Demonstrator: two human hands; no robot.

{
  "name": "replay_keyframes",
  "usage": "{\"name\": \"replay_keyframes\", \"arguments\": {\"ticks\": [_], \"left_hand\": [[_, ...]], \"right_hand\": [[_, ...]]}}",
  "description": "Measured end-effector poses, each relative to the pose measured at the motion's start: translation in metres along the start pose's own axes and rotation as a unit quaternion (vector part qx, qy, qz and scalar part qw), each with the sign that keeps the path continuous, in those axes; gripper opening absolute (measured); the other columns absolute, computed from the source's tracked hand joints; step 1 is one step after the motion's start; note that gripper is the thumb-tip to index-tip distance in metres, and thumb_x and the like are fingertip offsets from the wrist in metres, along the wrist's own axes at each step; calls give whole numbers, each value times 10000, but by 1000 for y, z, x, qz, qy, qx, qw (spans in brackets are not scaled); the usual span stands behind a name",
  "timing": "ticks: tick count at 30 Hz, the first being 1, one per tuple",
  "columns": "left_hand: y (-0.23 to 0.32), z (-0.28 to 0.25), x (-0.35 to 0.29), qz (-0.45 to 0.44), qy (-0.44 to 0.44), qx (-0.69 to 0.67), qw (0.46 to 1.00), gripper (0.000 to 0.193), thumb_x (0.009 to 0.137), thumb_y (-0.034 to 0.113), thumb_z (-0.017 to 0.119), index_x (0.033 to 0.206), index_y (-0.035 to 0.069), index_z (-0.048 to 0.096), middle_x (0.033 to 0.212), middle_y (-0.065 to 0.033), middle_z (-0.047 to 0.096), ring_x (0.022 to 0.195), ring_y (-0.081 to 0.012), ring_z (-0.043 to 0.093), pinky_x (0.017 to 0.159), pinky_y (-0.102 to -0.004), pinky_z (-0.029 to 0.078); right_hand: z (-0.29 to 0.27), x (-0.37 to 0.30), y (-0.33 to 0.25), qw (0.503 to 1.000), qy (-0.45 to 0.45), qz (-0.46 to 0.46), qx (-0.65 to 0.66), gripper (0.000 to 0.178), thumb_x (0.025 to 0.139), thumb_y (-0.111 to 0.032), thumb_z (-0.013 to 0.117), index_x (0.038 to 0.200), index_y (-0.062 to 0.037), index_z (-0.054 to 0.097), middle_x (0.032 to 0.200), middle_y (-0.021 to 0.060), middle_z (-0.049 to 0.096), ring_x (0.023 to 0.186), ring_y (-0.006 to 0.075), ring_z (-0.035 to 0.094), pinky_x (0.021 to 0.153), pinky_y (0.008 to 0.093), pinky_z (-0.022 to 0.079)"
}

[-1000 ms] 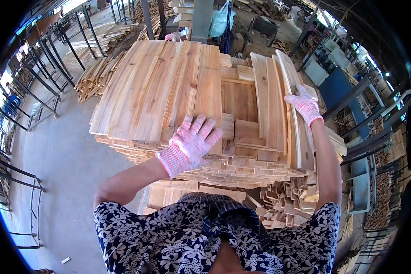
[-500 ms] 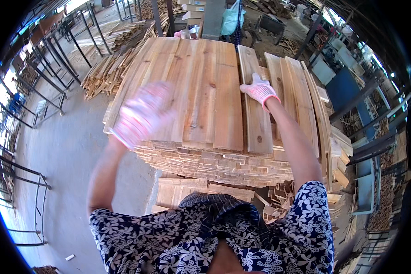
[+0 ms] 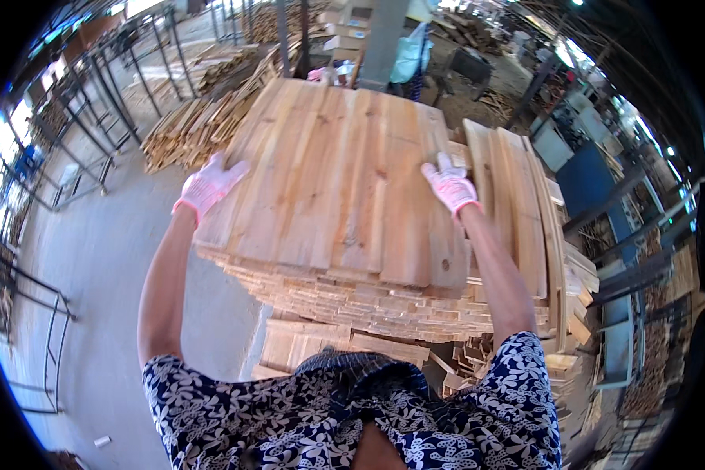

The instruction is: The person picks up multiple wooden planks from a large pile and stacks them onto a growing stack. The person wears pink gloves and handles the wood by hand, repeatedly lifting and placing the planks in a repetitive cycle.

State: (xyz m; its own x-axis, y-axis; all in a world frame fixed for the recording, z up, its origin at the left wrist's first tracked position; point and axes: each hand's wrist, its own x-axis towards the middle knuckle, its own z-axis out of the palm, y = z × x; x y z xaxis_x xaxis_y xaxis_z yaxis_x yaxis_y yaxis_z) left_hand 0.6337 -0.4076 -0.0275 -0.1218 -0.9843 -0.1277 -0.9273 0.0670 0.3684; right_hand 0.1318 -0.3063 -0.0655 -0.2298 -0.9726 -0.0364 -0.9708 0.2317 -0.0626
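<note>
A row of long wooden boards (image 3: 329, 180) lies side by side, edges together, on top of a thick stack of boards (image 3: 352, 301). My left hand (image 3: 209, 186), in a white and pink knit glove, rests at the row's left edge with thumb and fingers apart. At the opposite edge, my right hand (image 3: 450, 186), gloved alike, lies against the rightmost board (image 3: 444, 251) of the row with its fingers spread. Neither hand is wrapped around a board. Right of my right hand lies a separate group of loose boards (image 3: 503, 188).
Scrap wood strips (image 3: 200, 129) are piled at the far left, near metal frames (image 3: 106, 102). A grey post (image 3: 384, 47) stands behind the stack, beside a pale bag (image 3: 410, 59). More boards (image 3: 298, 345) lie low in front of me, with offcuts (image 3: 466, 364) to their right.
My left hand has moved from over the boards to the row's left edge. The right-hand board has shifted left with my right hand, closing the gap to the row.
</note>
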Motion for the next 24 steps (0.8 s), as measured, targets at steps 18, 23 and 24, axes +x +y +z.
{"name": "replay_keyframes", "arguments": {"ticks": [18, 23, 24], "left_hand": [[375, 138, -107, 440, -148, -24, 885, 808, 959, 534, 561, 1551, 38, 327, 1542, -267, 415, 1385, -419, 479, 1144, -451, 415], [443, 192, -72, 210, -224, -178, 935, 1139, 834, 625, 661, 1600, -44, 149, 1428, -320, 536, 1317, -390, 565, 1071, -412, 464], [456, 197, -77, 191, -203, -183, 943, 1212, 816, 616, 687, 1600, -77, 76, 1376, -316, 589, 1304, -352, 589, 1048, -385, 482]], "right_hand": [[-81, -106, 197, 966, 110, 235, -4, 785, 917, -698, 533, 1520, -205, 437, 1546, 217, 403, 1434, 435, 396, 1109, 616, 363], [-84, -137, 290, 958, 67, 279, 13, 648, 995, -563, 462, 1532, -204, 408, 1510, 273, 436, 1334, 466, 516, 1095, 526, 440], [-78, -146, 314, 957, 67, 281, 33, 628, 1005, -548, 448, 1530, -206, 414, 1506, 267, 447, 1336, 458, 516, 1100, 524, 435]]}}
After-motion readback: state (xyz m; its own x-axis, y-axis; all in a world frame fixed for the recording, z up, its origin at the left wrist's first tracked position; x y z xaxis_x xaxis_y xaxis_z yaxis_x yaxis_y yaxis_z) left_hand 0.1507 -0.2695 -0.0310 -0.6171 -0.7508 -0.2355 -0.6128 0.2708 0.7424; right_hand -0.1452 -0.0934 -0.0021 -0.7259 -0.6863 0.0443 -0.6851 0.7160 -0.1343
